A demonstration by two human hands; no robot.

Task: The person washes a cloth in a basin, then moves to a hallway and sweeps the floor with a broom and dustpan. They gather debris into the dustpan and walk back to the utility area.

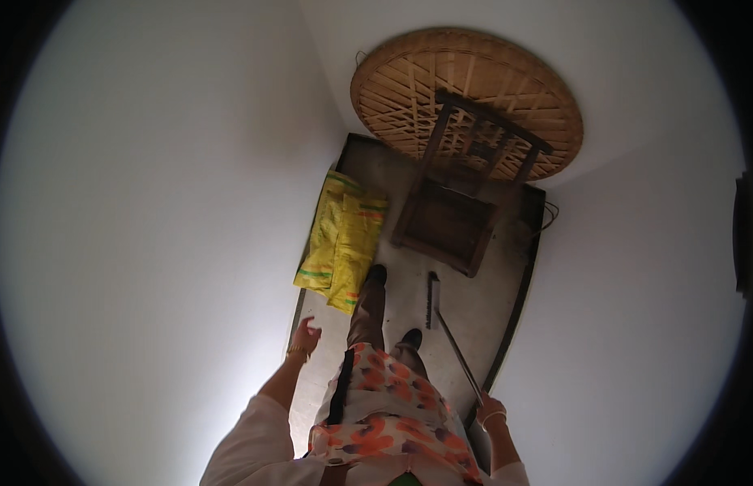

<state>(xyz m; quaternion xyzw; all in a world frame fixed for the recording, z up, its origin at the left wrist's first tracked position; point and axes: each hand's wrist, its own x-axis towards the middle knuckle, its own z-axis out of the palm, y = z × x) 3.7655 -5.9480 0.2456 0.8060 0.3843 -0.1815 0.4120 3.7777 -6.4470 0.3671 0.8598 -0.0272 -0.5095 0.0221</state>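
Observation:
My right hand (490,408) grips the upper end of a thin pole (459,355). At its lower end a broom head (433,301) with dark bristles rests on the floor (406,304), ahead of my right shoe. Held out on the other side, my left hand (306,338) is free of any object, its fingers apart. Beyond it, a folded yellow woven plastic sack (343,243) with green and orange stripes lies along the left wall, beside my left foot.
A dark wooden chair (446,222) stands ahead, its backrest towards the far wall. Behind it leans a large round woven bamboo tray (400,79). A cable (552,212) loops near the right wall (625,291). The left wall (170,212) runs close to the sack.

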